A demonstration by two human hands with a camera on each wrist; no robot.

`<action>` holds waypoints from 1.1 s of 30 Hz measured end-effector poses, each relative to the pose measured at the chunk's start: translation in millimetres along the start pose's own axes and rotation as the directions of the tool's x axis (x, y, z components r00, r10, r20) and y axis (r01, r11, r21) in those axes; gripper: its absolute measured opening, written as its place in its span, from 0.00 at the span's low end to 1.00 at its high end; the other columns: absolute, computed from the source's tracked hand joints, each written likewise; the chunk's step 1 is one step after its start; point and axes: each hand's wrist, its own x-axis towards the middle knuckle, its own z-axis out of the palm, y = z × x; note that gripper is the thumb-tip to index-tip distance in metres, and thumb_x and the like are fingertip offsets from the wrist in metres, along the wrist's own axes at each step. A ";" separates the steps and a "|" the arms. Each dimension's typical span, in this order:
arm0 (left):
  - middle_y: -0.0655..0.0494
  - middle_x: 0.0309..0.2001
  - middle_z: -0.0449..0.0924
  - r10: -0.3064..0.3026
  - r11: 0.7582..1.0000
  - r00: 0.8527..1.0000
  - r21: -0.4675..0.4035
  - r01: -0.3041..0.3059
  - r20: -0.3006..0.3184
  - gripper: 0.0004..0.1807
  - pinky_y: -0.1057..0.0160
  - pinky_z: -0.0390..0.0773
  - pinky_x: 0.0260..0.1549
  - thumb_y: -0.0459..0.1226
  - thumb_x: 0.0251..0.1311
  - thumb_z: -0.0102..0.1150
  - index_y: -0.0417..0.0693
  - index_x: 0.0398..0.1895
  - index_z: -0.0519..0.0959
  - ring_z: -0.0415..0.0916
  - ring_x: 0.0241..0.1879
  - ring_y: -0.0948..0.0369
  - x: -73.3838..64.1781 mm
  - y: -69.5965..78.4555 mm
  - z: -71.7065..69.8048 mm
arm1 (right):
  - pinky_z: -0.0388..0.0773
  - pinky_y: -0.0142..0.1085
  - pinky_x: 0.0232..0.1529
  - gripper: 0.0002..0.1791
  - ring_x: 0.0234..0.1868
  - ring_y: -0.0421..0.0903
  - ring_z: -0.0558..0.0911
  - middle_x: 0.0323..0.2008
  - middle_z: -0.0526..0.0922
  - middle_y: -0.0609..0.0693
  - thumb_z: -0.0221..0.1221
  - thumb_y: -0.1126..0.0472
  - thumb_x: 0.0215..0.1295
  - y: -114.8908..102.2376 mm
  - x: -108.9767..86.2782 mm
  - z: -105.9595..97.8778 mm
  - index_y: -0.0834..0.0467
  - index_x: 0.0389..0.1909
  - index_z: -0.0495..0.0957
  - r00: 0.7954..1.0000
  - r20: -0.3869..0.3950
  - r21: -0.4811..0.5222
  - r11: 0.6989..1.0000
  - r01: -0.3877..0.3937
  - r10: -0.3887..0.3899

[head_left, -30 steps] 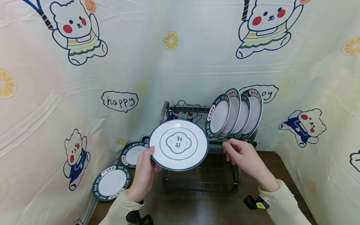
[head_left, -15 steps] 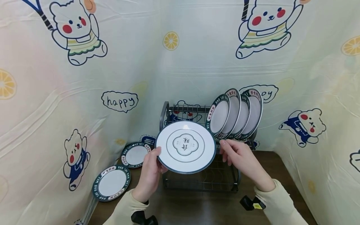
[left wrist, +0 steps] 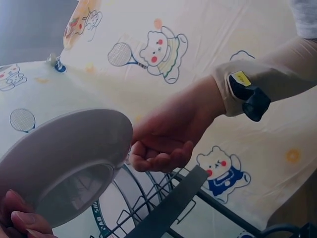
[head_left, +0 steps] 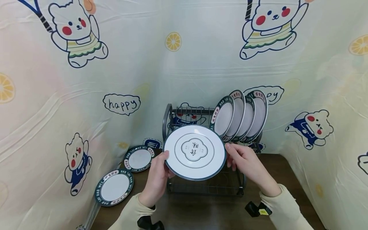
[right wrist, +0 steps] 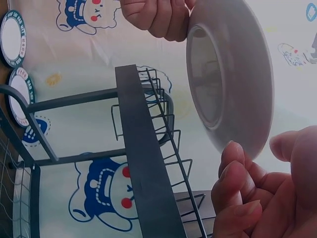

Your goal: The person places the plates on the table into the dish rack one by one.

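A white plate [head_left: 195, 152] with a thin dark edge is tilted, its marked underside toward the head camera. My left hand [head_left: 157, 179] grips it by the left edge, thumb on the underside. At the opposite edge my right hand [head_left: 244, 162] pinches the rim between thumb and fingers. The right wrist view shows the plate's foot ring [right wrist: 205, 77] and my right fingertips [right wrist: 233, 153] right at the rim. Behind the held plate stands a dark wire dish rack [head_left: 167, 119], partly hidden. Several green-rimmed plates [head_left: 222, 118] lean upright in its top right part.
Two green-rimmed plates, a near one [head_left: 114, 187] and a far one [head_left: 139, 158], lie face up at the left. The rack's lower tier [head_left: 204, 188] stands on the brown table [head_left: 195, 210]. A patterned curtain [head_left: 184, 73] hangs close behind and on both sides.
My left hand has carried the plate right and slightly down. My right hand, apart from it a second ago, has moved slightly left and now holds its right edge.
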 end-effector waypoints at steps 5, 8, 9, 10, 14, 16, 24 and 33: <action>0.58 0.23 0.74 -0.010 1.000 1.000 0.023 0.010 0.019 0.23 0.70 0.66 0.22 0.46 0.83 0.35 0.38 0.42 0.76 0.63 0.19 0.64 -0.1 -0.7 3.7 | 0.76 0.36 0.22 0.19 0.23 0.49 0.79 0.24 0.80 0.51 0.49 0.51 0.84 1.8 -1.7 -2.4 0.58 0.36 0.81 1.000 0.001 0.001 1.000 0.001 -0.001; 0.57 0.23 0.74 -0.020 0.999 1.000 0.028 0.019 0.024 0.24 0.70 0.66 0.23 0.45 0.83 0.35 0.36 0.44 0.76 0.64 0.19 0.64 -0.2 -1.2 5.6 | 0.75 0.36 0.20 0.20 0.23 0.49 0.79 0.24 0.80 0.51 0.49 0.51 0.84 2.3 -2.5 -3.5 0.59 0.36 0.80 1.000 0.005 0.011 1.000 -0.010 0.010; 0.57 0.24 0.74 -0.026 0.999 0.999 0.028 0.025 0.023 0.24 0.70 0.66 0.23 0.45 0.83 0.35 0.35 0.44 0.76 0.64 0.20 0.64 -0.4 -1.3 6.2 | 0.76 0.36 0.20 0.20 0.23 0.49 0.79 0.25 0.80 0.52 0.49 0.51 0.84 2.5 -2.7 -3.7 0.59 0.37 0.80 1.000 0.008 0.016 1.000 -0.016 0.016; 0.57 0.24 0.74 -0.031 0.999 0.999 0.026 0.030 0.022 0.24 0.70 0.67 0.23 0.45 0.83 0.35 0.35 0.45 0.76 0.64 0.20 0.64 -0.5 -1.5 6.8 | 0.76 0.36 0.20 0.20 0.23 0.49 0.79 0.25 0.80 0.52 0.49 0.51 0.84 2.7 -3.0 -3.9 0.59 0.37 0.80 1.000 0.011 0.020 1.000 -0.021 0.021; 0.56 0.25 0.75 -0.050 0.998 0.999 0.031 0.050 0.018 0.25 0.70 0.68 0.23 0.46 0.82 0.36 0.33 0.47 0.76 0.65 0.20 0.63 -1.4 -2.6 8.8 | 0.75 0.36 0.20 0.20 0.23 0.50 0.79 0.25 0.80 0.53 0.49 0.51 0.84 3.9 -4.1 -5.0 0.60 0.38 0.80 0.999 0.022 0.043 0.998 -0.039 0.038; 0.56 0.25 0.76 -0.056 0.998 0.998 0.037 0.056 0.018 0.25 0.70 0.68 0.24 0.46 0.82 0.36 0.32 0.49 0.76 0.65 0.21 0.63 -1.7 -3.1 9.7 | 0.75 0.36 0.20 0.20 0.23 0.50 0.78 0.25 0.80 0.53 0.49 0.51 0.84 4.7 -4.7 -5.3 0.61 0.38 0.80 0.999 0.026 0.051 0.998 -0.045 0.044; 0.57 0.24 0.74 -0.061 0.998 0.998 0.021 0.060 0.031 0.24 0.70 0.67 0.23 0.45 0.82 0.35 0.34 0.45 0.77 0.64 0.20 0.63 -1.7 -5.5 11.3 | 0.74 0.36 0.19 0.20 0.21 0.50 0.78 0.24 0.80 0.54 0.49 0.52 0.84 7.0 -6.1 -4.9 0.61 0.37 0.80 0.999 0.028 0.077 0.996 -0.038 0.036; 0.57 0.23 0.74 -0.044 0.999 0.998 0.018 0.043 0.053 0.25 0.69 0.67 0.23 0.46 0.83 0.35 0.34 0.45 0.77 0.64 0.20 0.63 -1.3 -6.0 10.9 | 0.75 0.35 0.18 0.18 0.21 0.49 0.77 0.24 0.79 0.54 0.51 0.54 0.83 7.1 -6.0 -5.5 0.62 0.39 0.81 0.999 0.043 0.099 0.995 -0.032 0.028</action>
